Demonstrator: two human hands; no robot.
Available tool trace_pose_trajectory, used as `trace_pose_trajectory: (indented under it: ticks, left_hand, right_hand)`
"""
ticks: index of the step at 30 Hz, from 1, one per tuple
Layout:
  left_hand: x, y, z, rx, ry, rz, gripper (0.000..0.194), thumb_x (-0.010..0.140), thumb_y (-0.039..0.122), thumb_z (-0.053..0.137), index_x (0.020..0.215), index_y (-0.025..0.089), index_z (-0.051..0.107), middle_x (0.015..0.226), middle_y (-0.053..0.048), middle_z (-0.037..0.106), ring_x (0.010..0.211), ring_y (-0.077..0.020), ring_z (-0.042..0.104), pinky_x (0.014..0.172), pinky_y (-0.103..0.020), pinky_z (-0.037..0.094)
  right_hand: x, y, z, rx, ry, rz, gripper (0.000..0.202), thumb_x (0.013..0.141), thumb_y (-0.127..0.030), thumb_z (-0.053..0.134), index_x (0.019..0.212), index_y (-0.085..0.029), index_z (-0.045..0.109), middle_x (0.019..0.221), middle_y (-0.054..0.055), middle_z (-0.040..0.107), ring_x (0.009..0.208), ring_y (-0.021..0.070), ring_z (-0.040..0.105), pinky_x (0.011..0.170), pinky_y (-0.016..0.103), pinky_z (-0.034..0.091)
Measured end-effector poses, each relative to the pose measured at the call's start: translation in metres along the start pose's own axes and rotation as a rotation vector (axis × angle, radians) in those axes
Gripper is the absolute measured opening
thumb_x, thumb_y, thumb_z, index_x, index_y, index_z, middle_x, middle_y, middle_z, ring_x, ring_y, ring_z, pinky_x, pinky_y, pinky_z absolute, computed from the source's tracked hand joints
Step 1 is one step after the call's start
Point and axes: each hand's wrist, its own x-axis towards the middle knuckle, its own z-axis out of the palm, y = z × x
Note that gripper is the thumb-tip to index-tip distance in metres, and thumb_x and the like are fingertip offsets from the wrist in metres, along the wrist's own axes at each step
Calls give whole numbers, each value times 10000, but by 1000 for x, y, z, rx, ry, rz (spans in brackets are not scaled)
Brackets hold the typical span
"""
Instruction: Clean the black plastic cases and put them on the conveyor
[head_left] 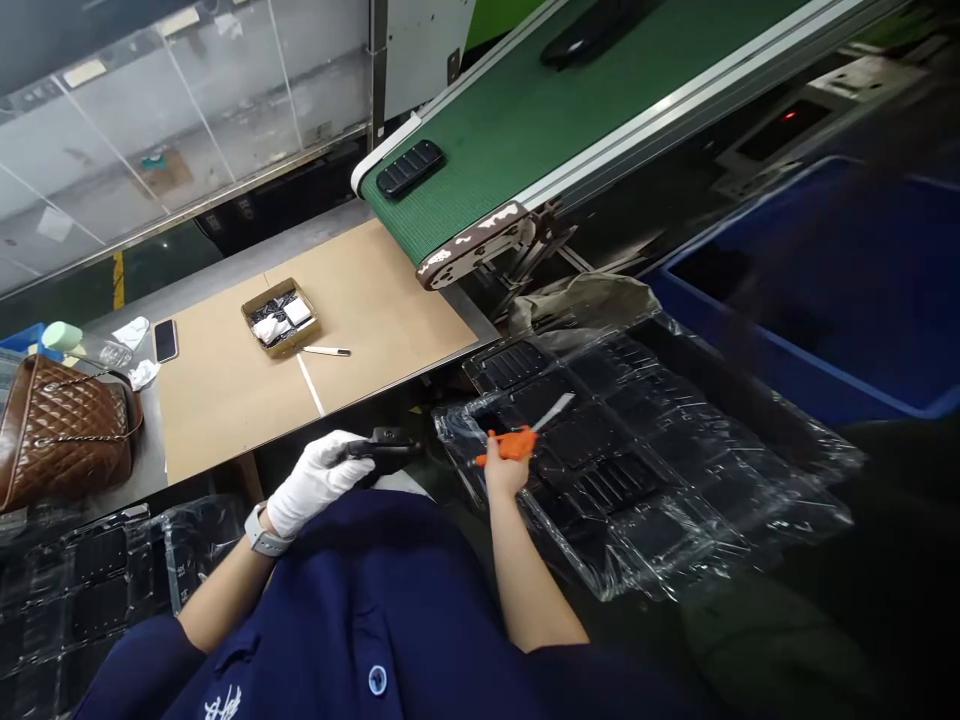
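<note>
My left hand [319,483], in a white glove and wearing a pale wristwatch, is closed on a black plastic part [386,450] in front of my body. My bare right hand [507,470] is closed around an orange-handled tool [516,444] with a pale flat blade pointing up and to the right. The tool is too small and blurred to name more exactly. It is above a compartmented black tray [577,440] covered in clear plastic film, with ribbed black parts in some compartments. The two hands are apart.
A green conveyor belt [487,150] carries a ribbed black part [410,168]. The cardboard-covered table [375,300] bears a small box [279,345], a pen [326,351] and a phone [166,341]. A brown handbag [71,430] is at left, a blue bin [840,300] at right.
</note>
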Motion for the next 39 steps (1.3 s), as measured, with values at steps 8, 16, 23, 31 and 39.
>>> trace_pose_trajectory:
  ticks: [8, 16, 23, 31, 39]
  left_hand:
    - [7, 6, 30, -66, -40, -117, 367, 704, 506, 658, 776, 160, 557, 712, 10, 548, 670, -120, 476, 673, -256, 432]
    - [-1, -15, 69, -114, -145, -236, 382, 746, 532, 621, 853, 175, 534, 796, 5, 546, 723, -123, 475, 717, -267, 436]
    - [-25, -18, 61, -62, -343, -219, 326, 823, 373, 583, 1080, 172, 572, 982, -58, 627, 892, -177, 564, 847, -311, 463]
    - [-60, -22, 17, -5, -130, -205, 249, 802, 364, 596, 889, 132, 630, 765, -34, 610, 654, -126, 539, 628, -239, 477]
    - [-99, -38, -19, 11, -33, -150, 240, 842, 342, 540, 870, 133, 653, 789, -52, 668, 677, -138, 592, 673, -260, 512]
  right_hand:
    - [-17, -5, -27, -142, -407, 21, 470, 835, -454, 539, 1156, -113, 578, 1264, 226, 533, 1241, 357, 438, 1062, 551, 256]
    - [-105, -79, -113, 465, -1005, -405, 624, 821, -641, 468, 1269, -209, 522, 1289, 103, 572, 1200, 243, 527, 1049, 397, 387]
    - [-121, -98, -108, 297, -1141, -361, 495, 828, -618, 481, 1125, -249, 623, 1145, 75, 666, 1065, 240, 618, 954, 406, 483]
    - [-148, -116, -74, 178, -1494, -196, 521, 811, -610, 519, 1188, -262, 610, 1204, 70, 635, 1132, 252, 583, 1003, 416, 441]
    - [-176, -166, -23, -52, -1963, -8, 452, 786, -543, 603, 1128, -253, 657, 1197, 53, 640, 1157, 242, 561, 1060, 442, 357]
